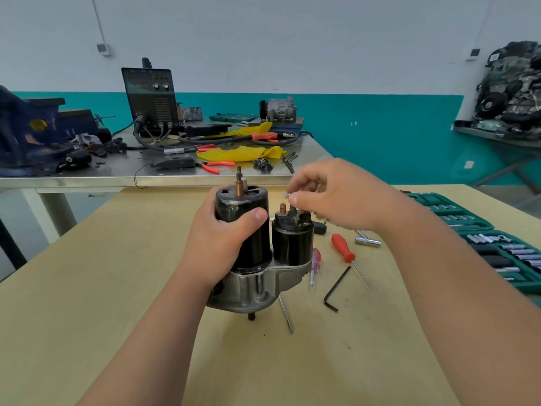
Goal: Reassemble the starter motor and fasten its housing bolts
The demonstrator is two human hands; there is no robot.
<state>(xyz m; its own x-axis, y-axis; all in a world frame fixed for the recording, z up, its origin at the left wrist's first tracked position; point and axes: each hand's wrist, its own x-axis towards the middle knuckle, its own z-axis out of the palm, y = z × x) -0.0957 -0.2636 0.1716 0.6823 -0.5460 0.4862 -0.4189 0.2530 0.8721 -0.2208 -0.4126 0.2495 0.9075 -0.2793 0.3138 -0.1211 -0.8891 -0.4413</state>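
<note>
Workshop: vise [26, 133], welder [150, 98], socket set [494, 244].

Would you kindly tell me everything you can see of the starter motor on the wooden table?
The starter motor stands upright on the wooden table, a black, scuffed cylindrical body on a grey cast-metal nose housing. A copper-coloured shaft sticks out of its open top. A smaller black solenoid with copper studs sits alongside on the right. The left hand grips the body; the right hand pinches a small silvery part just above the solenoid.

wooden table [117, 288] | on it: starter motor [257, 250] upright | red screwdriver [343, 247] | hex key [337, 284] | T-handle [368, 241] | green socket case [424, 197]
</note>
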